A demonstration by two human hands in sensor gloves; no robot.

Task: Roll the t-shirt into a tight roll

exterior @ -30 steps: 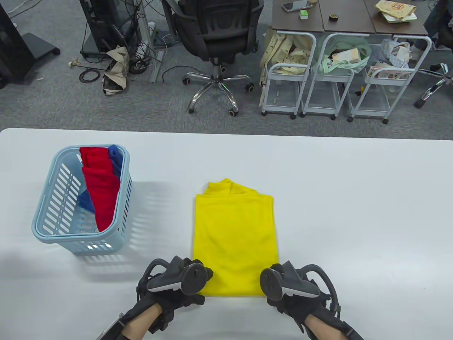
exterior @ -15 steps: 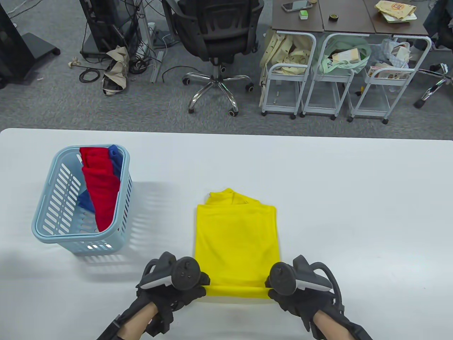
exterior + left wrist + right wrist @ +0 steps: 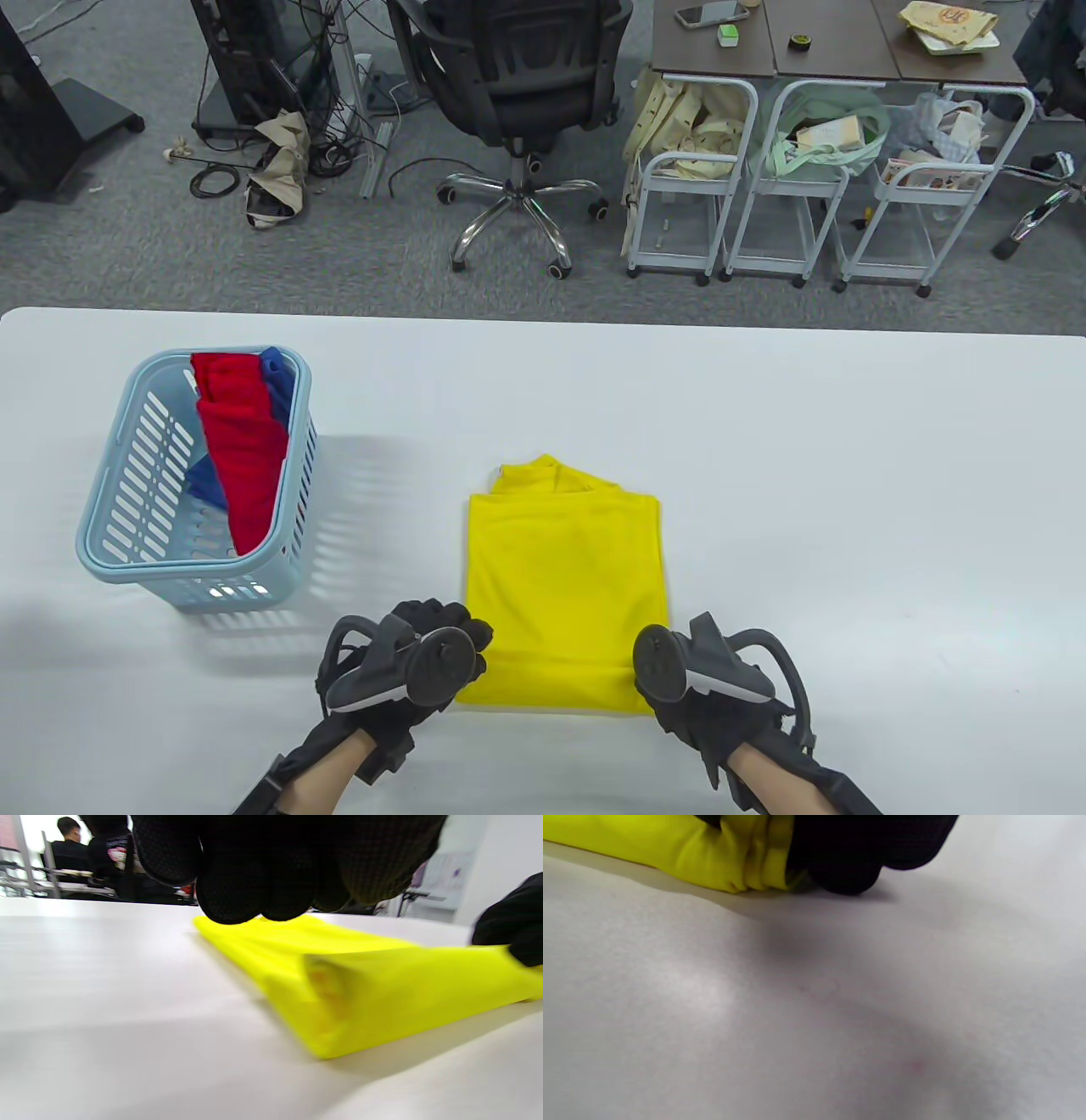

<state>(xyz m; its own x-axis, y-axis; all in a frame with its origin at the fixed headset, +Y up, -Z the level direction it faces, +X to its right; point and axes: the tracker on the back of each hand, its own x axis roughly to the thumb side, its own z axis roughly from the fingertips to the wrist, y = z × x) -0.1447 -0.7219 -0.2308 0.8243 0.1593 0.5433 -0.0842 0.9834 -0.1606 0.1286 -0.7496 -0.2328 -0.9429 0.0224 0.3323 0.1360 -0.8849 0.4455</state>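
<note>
A yellow t-shirt (image 3: 564, 577) lies folded into a long strip on the white table (image 3: 848, 509), collar end away from me. Its near hem is turned over into a flat first roll (image 3: 382, 993). My left hand (image 3: 441, 628) is at the near left corner. In the left wrist view its fingertips (image 3: 263, 866) hang just over the cloth beyond the fold and pinch nothing. My right hand (image 3: 704, 705) is at the near right corner, mostly under its tracker. In the right wrist view its fingers (image 3: 848, 849) curl round the bunched end of the roll (image 3: 746, 861).
A light blue slatted basket (image 3: 110, 543) stands at the left, holding a red cloth (image 3: 246, 458) and a blue one (image 3: 276, 382). Beyond the table's far edge are an office chair (image 3: 517, 76) and wire carts (image 3: 814, 187).
The flat near hem has been turned over into a fold. The shirt slid slightly toward me. My left hand has moved left and forward, its fingers now out over the shirt's edge.
</note>
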